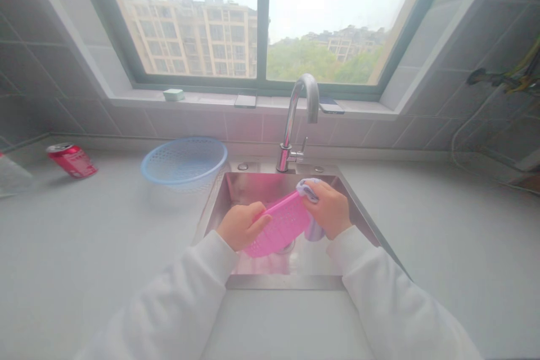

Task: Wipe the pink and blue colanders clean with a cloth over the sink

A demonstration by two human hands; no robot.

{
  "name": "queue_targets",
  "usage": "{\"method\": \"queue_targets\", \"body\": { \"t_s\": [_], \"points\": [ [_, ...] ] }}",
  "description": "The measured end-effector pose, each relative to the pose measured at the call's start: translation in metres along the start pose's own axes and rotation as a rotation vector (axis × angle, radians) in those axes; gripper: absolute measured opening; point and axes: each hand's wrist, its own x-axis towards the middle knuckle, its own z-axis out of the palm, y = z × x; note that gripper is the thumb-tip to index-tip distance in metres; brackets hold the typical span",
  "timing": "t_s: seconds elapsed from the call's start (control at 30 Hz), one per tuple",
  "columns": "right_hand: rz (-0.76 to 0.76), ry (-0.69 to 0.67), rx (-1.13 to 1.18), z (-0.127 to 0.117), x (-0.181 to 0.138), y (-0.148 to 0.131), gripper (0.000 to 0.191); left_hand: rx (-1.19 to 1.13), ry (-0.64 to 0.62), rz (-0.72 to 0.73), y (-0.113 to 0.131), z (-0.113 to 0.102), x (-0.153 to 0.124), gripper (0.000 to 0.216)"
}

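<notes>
The steel sink, taken as the clock's centre, has the pink basket held over its basin, above the round drain; whether the basket's low edge touches the basin floor I cannot tell. At 10 o'clock, just beside the sink, the blue basket sits on the counter, open top up, its perforated inner wall in view. Farther out, between 9 and 10, a red can slants with its top toward 10 o'clock; its contents are hidden. The tap rises at 12.

The pink basket is tilted, its long axis running from about 8 o'clock at the low end to 2 at the high end. Its rim lies along the upper edge, on the 11 o'clock side, and the pierced wall faces the wearer.

The left hand is clamped on the rim at the basket's 9 o'clock side, thumb on the near face. The right hand is closed around a purple-and-white cloth, pressing it over the basket's 2 o'clock end; part of the cloth hangs below the fingers.
</notes>
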Motion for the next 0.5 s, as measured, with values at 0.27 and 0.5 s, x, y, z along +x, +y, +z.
{"method": "queue_targets", "body": {
  "t_s": [0.27, 0.5],
  "points": [
    [0.048, 0.003, -0.064, -0.006, -0.002, 0.001, 0.028, -0.096, -0.008, 0.021, -0.016, 0.004, 0.002, 0.042],
    [-0.274, -0.019, -0.145, 0.0, -0.011, -0.029, 0.019, -0.068, -0.022, -0.005, -0.011, 0.007, 0.002, 0.036]
  ]
}}
